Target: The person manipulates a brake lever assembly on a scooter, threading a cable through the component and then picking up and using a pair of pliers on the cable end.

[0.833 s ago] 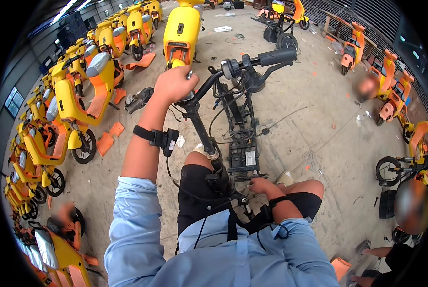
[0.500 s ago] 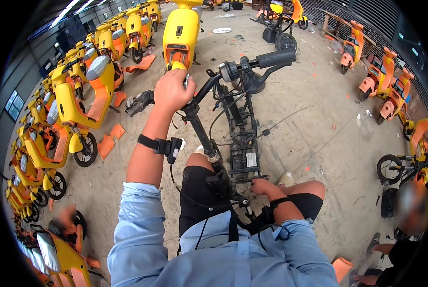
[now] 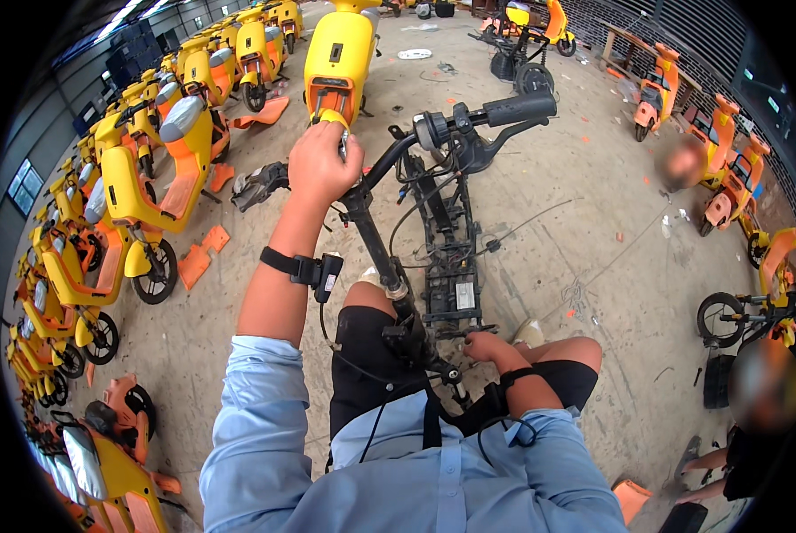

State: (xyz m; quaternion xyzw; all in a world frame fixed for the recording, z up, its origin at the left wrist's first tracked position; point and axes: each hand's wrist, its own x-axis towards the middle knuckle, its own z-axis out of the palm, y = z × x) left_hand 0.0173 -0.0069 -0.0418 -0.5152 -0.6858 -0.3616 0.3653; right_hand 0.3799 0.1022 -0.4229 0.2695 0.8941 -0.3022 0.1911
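One stripped black metal scooter frame (image 3: 451, 266), stretching over the floor ahead of the seated wearer, its near end by the knees. Fitted: black tubular steering column (image 3: 373, 233), tilted, lower end between the thighs; black tubular metal handlebar (image 3: 385, 160) above it, with a ribbed black grip (image 3: 520, 108) projecting rightward past the frame's side. Hands: well apart. Left hand (image 3: 325, 163), closed over the handlebar's left side, a shiny metal piece beside its thumb. Right hand (image 3: 481, 346), curled at the frame's near edge; whether it gripped anything could not be told. Surround: pale grey concrete floor (image 3: 611, 266), its broadest open stretch right of the frame, bearing a black cable plug (image 3: 493, 244) close to the frame's edge and running out to orange step-through scooters (image 3: 654, 93). Left side was tighter: flat orange plastic panels (image 3: 204, 253), then a dense bank of yellow-and-orange scooters (image 3: 153, 182). Directly ahead, one upright yellow scooter body (image 3: 336, 67) limited room beyond the left hand.
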